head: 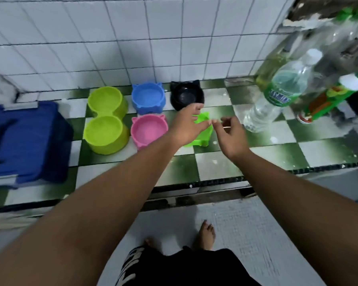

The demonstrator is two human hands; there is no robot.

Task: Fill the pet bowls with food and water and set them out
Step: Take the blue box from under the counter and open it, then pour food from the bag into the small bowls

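Note:
Several pet bowls stand on a green-and-white checkered counter: a lime double bowl [105, 120], a blue cat-eared bowl [148, 98], a pink cat-eared bowl [148, 130], a black cat-eared bowl [186, 94] and a bright green bowl [203, 131]. My left hand [187, 124] hovers over the green bowl and hides most of it, fingers apart. My right hand [230, 133] is just right of that bowl, fingers loosely spread, holding nothing. A clear water bottle [277, 93] with a green label stands tilted-looking at the right.
A blue lidded plastic box [27, 139] sits at the counter's left. More bottles and a green-labelled container [327, 100] crowd the right corner. White tiled wall [132, 38] runs behind. The counter's front edge [194, 184] is below my arms; my bare feet stand on the floor.

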